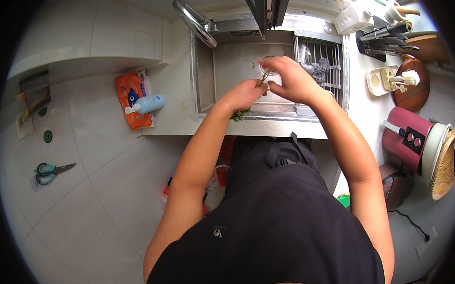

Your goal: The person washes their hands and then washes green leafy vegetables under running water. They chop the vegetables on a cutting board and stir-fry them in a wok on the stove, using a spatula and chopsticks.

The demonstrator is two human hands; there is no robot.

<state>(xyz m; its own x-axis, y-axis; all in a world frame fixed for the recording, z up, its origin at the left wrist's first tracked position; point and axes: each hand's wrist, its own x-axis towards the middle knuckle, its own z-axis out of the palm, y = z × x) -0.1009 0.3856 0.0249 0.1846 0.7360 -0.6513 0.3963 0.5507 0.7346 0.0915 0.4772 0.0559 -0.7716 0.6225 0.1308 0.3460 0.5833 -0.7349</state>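
Note:
My left hand is closed around a bunch of leafy green herbs over the front part of a steel sink. The leaves hang below that hand, towards the counter edge, while the thin brownish stem ends stick out above its fingers. Close to those ends is my right hand, thumb and fingers apart and the fingertips blurred. No object shows in its grip. Under the right fingers the round drain is partly covered. Small green scraps lie on the sink bottom.
A chrome faucet reaches over the sink's back left. The rack at its right holds a metal scouring pad. An orange wipes pack and blue pump bottle sit left. Knives stand right; scissors hang far left.

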